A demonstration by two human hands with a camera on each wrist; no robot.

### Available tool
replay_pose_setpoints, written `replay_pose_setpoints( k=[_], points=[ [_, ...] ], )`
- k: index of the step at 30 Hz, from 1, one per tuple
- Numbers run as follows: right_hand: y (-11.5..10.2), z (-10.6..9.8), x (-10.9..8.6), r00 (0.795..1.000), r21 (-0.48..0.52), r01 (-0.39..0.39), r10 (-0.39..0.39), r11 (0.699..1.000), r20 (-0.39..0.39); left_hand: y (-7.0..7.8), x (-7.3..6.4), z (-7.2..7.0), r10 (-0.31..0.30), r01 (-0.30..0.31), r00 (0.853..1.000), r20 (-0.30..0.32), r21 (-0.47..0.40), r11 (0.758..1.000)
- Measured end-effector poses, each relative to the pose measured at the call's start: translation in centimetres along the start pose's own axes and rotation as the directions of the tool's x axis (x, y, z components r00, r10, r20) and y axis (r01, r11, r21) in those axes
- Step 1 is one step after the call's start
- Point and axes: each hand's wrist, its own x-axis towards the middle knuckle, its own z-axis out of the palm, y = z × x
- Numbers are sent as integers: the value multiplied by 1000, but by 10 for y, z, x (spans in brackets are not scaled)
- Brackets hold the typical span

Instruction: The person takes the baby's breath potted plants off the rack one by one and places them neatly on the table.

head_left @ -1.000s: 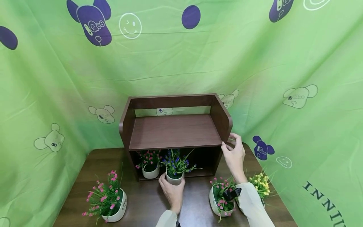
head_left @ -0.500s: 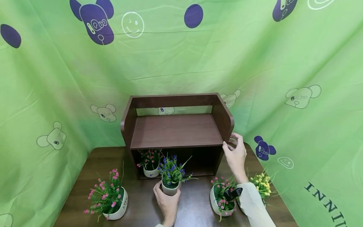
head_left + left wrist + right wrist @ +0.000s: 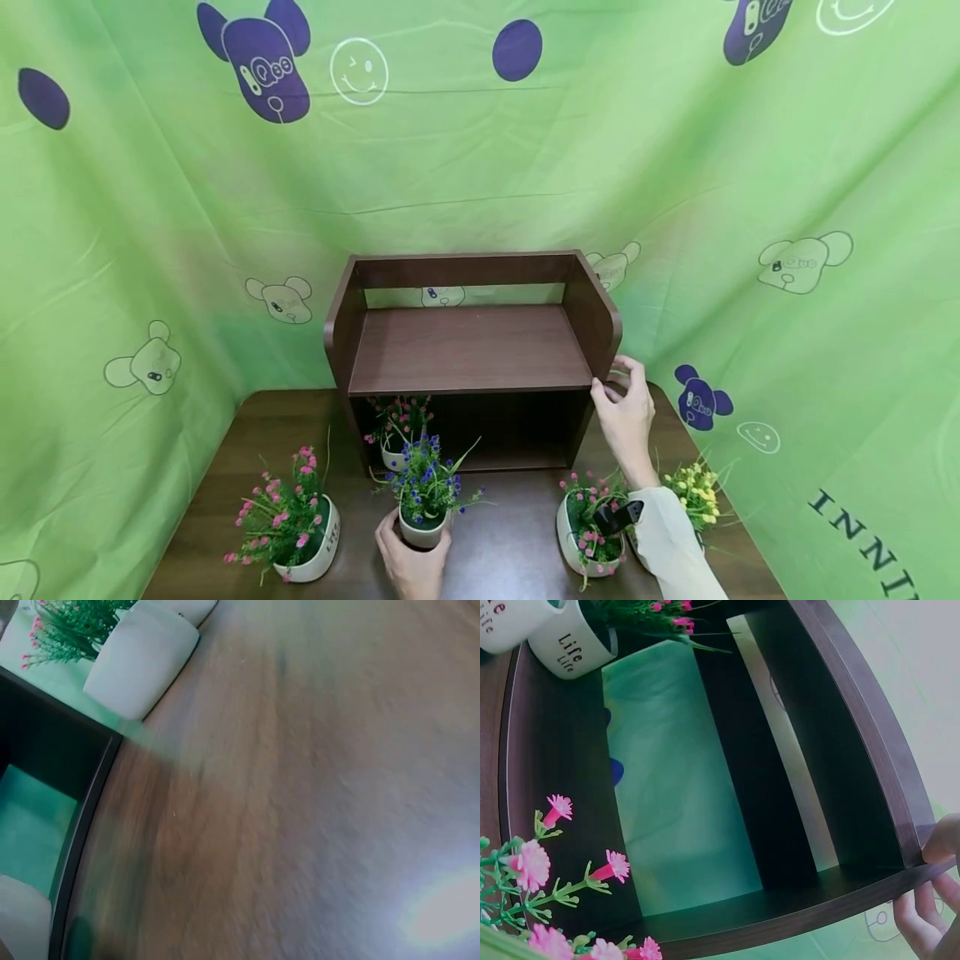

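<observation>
My left hand holds a white pot of blue flowers from the front, fingers curled round the pot. It is in front of the lower left compartment of a dark brown wooden shelf, above or on the table; I cannot tell which. With thumb and fingers my right hand grips the shelf's right side panel, also seen in the right wrist view as fingers on the panel edge. Behind the blue flowers, a white pot of pink flowers stands inside the lower compartment, partly hidden.
A white pot of pink flowers stands on the table at the left. Another pink-flowered pot is at the right, partly under my right forearm, and yellow flowers are beyond that sleeve. A green printed curtain hangs behind.
My left hand has drawn the blue-flowered pot away from the lower compartment, toward me and to the left. My right hand keeps its grip on the shelf's side.
</observation>
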Motion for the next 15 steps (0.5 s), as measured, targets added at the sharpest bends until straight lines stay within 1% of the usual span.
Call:
replay_pose_setpoints(
  k=[3, 6, 8, 12, 15],
  points=[
    [0, 0, 0, 1000, 1, 1, -1, 1000, 0, -4, 4, -8, 10, -10, 1000, -27, 4, 1000],
    [-1, 0, 0, 1000, 4, 3, -3, 1000, -1, -7, 7, -14, 1, 1, 999, -52, 31, 1000],
    [-1, 0, 0, 1000, 5, 7, -7, 1000, -3, -8, 8, -18, -21, 26, 998, -67, 63, 998],
    [0, 0, -1, 1000, 5, 12, -12, 1000, -5, -6, 9, -25, -91, 101, 992, -85, 129, 986],
    [0, 1, 0, 1000, 5, 16, -16, 1000, -6, -3, 10, -30, -133, 144, 988, -85, 151, 978]
  ],
)
